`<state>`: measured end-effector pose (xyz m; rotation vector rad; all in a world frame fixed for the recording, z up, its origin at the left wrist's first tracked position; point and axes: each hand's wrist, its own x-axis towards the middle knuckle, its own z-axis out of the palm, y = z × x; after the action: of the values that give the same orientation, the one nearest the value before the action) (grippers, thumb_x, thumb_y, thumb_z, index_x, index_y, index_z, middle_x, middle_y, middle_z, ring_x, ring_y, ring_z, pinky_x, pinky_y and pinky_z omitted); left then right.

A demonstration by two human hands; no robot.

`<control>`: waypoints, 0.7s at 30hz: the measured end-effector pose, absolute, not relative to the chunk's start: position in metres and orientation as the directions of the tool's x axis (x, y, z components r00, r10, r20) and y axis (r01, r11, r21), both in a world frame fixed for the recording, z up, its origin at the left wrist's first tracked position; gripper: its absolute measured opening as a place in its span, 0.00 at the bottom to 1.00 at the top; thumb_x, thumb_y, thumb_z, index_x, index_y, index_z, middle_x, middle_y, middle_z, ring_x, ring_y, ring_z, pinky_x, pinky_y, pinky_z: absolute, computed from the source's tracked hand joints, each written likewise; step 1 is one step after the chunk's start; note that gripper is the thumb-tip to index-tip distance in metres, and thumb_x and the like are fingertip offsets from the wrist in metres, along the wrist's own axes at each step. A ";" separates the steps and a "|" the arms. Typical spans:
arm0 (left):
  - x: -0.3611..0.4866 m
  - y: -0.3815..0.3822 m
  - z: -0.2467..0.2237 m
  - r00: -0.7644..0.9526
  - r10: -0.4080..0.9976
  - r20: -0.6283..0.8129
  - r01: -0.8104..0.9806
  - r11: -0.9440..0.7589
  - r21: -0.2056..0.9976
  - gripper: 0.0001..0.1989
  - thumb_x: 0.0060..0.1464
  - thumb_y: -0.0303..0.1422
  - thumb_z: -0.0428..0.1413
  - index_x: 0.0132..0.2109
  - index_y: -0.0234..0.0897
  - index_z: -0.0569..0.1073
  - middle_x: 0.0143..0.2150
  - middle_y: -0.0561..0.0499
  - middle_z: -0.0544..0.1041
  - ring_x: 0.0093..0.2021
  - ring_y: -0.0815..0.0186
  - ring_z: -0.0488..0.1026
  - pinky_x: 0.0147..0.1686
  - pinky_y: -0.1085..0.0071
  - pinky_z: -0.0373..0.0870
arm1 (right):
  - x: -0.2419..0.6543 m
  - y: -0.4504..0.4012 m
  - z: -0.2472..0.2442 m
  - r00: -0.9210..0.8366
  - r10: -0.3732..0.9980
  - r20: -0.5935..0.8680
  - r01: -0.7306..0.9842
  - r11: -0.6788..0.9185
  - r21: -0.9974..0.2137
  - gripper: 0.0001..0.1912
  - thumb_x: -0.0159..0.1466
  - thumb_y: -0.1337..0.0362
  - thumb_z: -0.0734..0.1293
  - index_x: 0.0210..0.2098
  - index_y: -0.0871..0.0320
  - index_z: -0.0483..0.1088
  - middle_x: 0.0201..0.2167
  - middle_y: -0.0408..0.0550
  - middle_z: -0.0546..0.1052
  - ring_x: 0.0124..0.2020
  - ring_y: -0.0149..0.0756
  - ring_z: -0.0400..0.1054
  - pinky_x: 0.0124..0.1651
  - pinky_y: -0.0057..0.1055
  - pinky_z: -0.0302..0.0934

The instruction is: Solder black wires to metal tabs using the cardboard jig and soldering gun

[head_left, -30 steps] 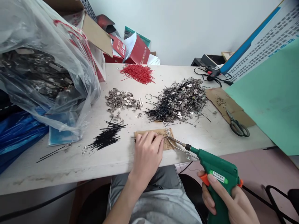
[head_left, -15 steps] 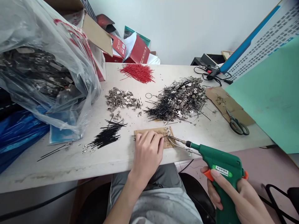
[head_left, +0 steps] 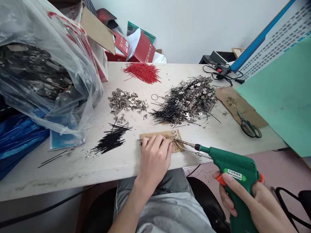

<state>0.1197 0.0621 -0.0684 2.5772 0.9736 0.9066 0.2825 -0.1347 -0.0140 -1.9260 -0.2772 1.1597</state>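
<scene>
My right hand [head_left: 243, 197] is wrapped round the grip of a green soldering gun [head_left: 239, 161], index finger by its orange trigger. The gun's metal tip [head_left: 184, 142] reaches the right part of a brown board [head_left: 145, 135] at the table's front. Over that board lies my left hand [head_left: 155, 153], fingers bent and thumb and fingertips pinched near the tip. A thin black wire seems to be in the pinch, its ends showing left of the hand; the fingers mostly hide it. Small metal pieces [head_left: 175, 134] sit at the board's upper right corner.
Black wires [head_left: 113, 139] lie left of the board, with loose metal tabs [head_left: 127, 100] behind them. A heap of tabs with black wires [head_left: 188, 102] is beyond the board, red wires [head_left: 143, 72] farther back. Scissors [head_left: 247, 126] rest at right; a plastic bag [head_left: 80, 81] stands at left.
The view has shifted slightly. The soldering gun and my right hand appear a little lower and farther right, while the tip stays by my left fingertips. My left hand has hardly moved.
</scene>
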 end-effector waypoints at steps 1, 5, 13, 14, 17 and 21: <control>0.120 0.062 -0.068 0.586 0.662 0.467 0.513 -0.749 0.419 0.09 0.71 0.29 0.53 0.42 0.35 0.77 0.39 0.49 0.78 0.40 0.61 0.73 0.45 0.61 0.60 | 0.282 -0.135 -0.014 0.553 0.566 -0.611 -0.213 -0.613 -0.761 0.29 0.62 0.37 0.71 0.22 0.54 0.63 0.19 0.45 0.66 0.21 0.34 0.59 0.25 0.32 0.58; 0.120 0.062 -0.068 0.583 0.665 0.466 0.515 -0.747 0.421 0.08 0.71 0.28 0.53 0.43 0.36 0.77 0.39 0.50 0.78 0.41 0.62 0.73 0.45 0.61 0.60 | 0.278 -0.131 -0.008 0.558 0.524 -0.644 -0.290 -0.604 -0.742 0.27 0.62 0.39 0.72 0.25 0.54 0.63 0.19 0.43 0.66 0.22 0.34 0.58 0.25 0.31 0.57; 0.118 0.061 -0.069 0.582 0.664 0.470 0.516 -0.748 0.418 0.07 0.70 0.28 0.54 0.43 0.36 0.77 0.39 0.50 0.78 0.41 0.62 0.74 0.45 0.62 0.59 | 0.277 -0.130 -0.008 0.551 0.516 -0.656 -0.283 -0.624 -0.728 0.28 0.63 0.37 0.71 0.26 0.54 0.64 0.19 0.43 0.65 0.21 0.33 0.57 0.26 0.32 0.56; 0.119 0.061 -0.069 0.582 0.664 0.469 0.516 -0.748 0.418 0.07 0.70 0.28 0.54 0.42 0.36 0.77 0.39 0.50 0.78 0.41 0.62 0.74 0.45 0.61 0.59 | 0.276 -0.130 -0.007 0.558 0.514 -0.652 -0.287 -0.618 -0.732 0.27 0.63 0.37 0.71 0.28 0.54 0.66 0.19 0.42 0.65 0.21 0.34 0.57 0.26 0.32 0.57; 0.120 0.061 -0.069 0.581 0.667 0.468 0.516 -0.745 0.422 0.08 0.70 0.28 0.53 0.43 0.36 0.77 0.39 0.50 0.78 0.40 0.62 0.73 0.45 0.61 0.59 | 0.275 -0.128 -0.005 0.568 0.511 -0.646 -0.301 -0.602 -0.740 0.24 0.62 0.38 0.72 0.38 0.53 0.71 0.19 0.41 0.66 0.21 0.34 0.57 0.25 0.32 0.56; 0.121 0.061 -0.069 0.580 0.666 0.468 0.515 -0.746 0.423 0.08 0.70 0.28 0.53 0.43 0.36 0.77 0.39 0.51 0.78 0.40 0.63 0.73 0.45 0.61 0.59 | 0.277 -0.127 -0.004 0.565 0.511 -0.648 -0.271 -0.627 -0.731 0.26 0.62 0.37 0.72 0.41 0.53 0.71 0.19 0.42 0.68 0.21 0.35 0.58 0.25 0.32 0.57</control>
<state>0.1208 0.0608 -0.0688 2.5716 0.9789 0.9112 0.2769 -0.1272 -0.0037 -1.9400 -0.1939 1.1507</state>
